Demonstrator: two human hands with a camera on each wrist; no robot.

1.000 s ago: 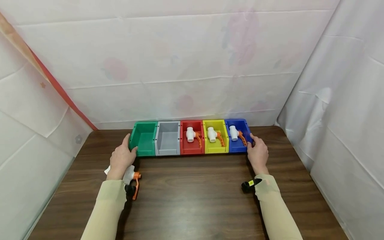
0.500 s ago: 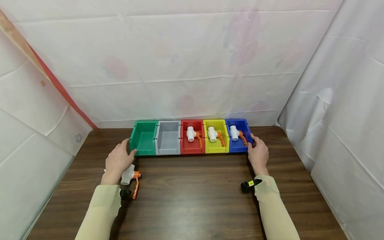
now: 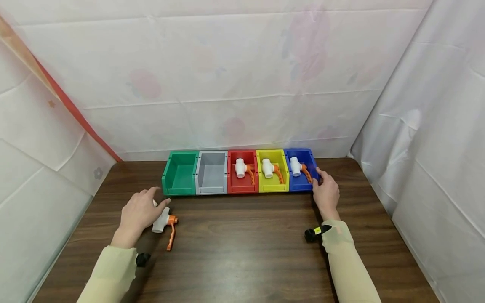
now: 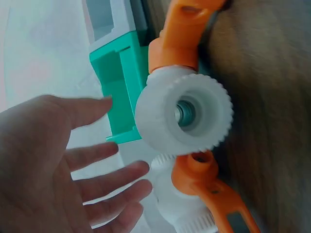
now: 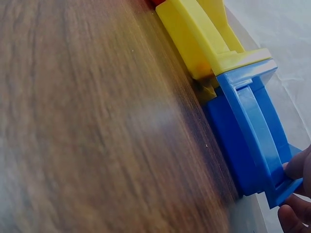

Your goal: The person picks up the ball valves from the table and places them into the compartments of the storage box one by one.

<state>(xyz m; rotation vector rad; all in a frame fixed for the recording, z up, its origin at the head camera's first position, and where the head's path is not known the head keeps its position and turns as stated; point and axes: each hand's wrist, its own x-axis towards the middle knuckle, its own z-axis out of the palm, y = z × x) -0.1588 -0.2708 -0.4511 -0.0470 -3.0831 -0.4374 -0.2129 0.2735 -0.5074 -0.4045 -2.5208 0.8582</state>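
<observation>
Left fingers (image 4: 114,182) near white-and-orange valve (image 4: 158,112)

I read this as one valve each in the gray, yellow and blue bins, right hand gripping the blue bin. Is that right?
Not quite: the head view shows a valve in the red bin, not the gray bin. The yellow bin, blue bin and right hand are as you say.

The left hand (image 3: 138,212) has its fingers (image 4: 114,181) loosely spread; the right hand (image 3: 326,193) pinches, both forearms (image 3: 350,265) reaching forward.
</observation>
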